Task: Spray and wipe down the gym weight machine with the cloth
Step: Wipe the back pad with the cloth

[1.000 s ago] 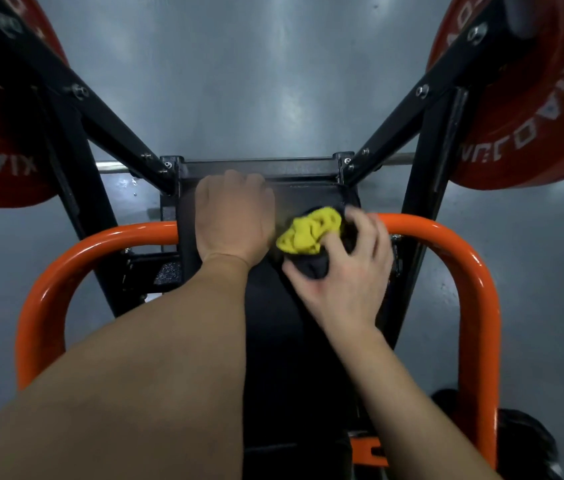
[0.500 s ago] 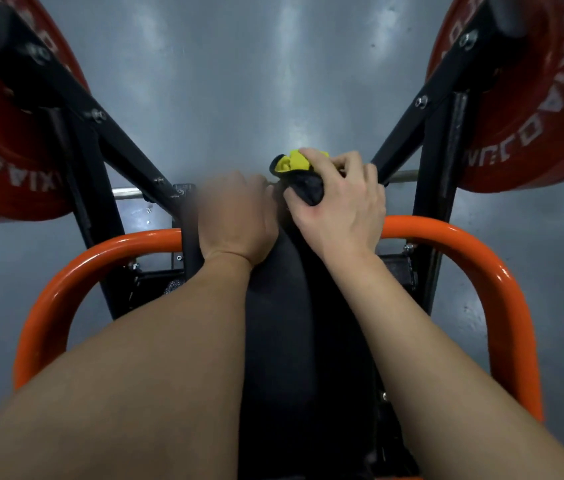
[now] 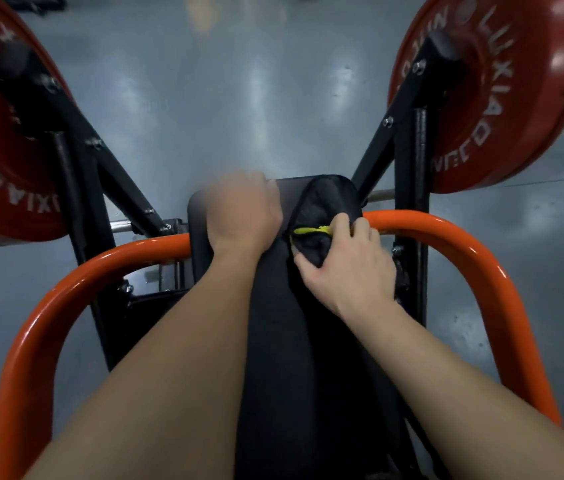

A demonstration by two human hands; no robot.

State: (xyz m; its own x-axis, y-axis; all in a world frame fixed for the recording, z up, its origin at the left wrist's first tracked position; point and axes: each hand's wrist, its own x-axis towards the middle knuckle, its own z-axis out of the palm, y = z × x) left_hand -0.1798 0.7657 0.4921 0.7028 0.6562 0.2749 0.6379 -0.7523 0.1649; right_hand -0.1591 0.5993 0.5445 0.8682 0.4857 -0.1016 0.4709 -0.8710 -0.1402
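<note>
Two hands on pad (image 3: 294,341): my left hand (image 3: 242,216) rests at far end, grip too blurred to tell; my right hand (image 3: 346,271) clutches cloth (image 3: 311,231) far right, mid-wipe; next, I judge, a firm nearward stroke.

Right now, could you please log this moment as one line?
step: wipe pad | left hand: rests on pad top, blurred | right hand: grips cloth at pad's upper right

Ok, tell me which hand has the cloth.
The right hand: it pinches the black-and-yellow cloth against the pad, close to the orange bar. The left hand holds only the pad's top edge, with no cloth in it.
</note>
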